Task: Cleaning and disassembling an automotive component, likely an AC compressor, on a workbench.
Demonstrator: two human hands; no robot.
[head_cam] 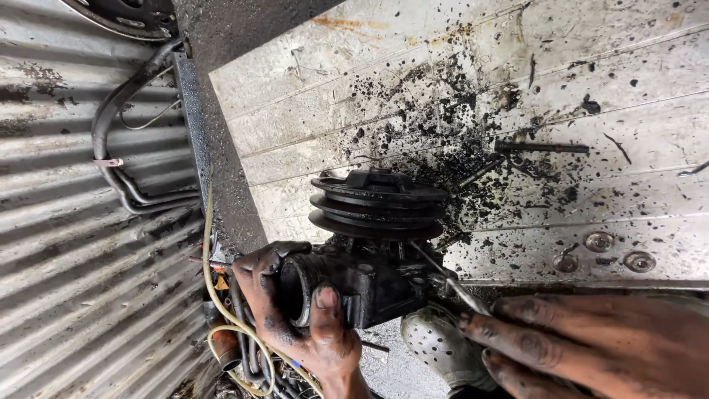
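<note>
A black, greasy engine part (369,273) with a grooved pulley (377,203) on top rests at the near edge of a dirty white workbench (473,89). My left hand (295,318), black with grease, grips its round open port on the left side, thumb over the rim. At the lower right, my right hand (583,343) holds a thin metal tool (454,284) whose tip reaches into the part's right side just under the pulley.
Black grit and oil spots cover the bench. A dark rod (541,148) and three round washers (598,241) lie on it at the right. Corrugated metal sheet (66,258), black hoses (118,170) and yellowish wires (221,318) are at the left. A light perforated shoe (436,343) shows below.
</note>
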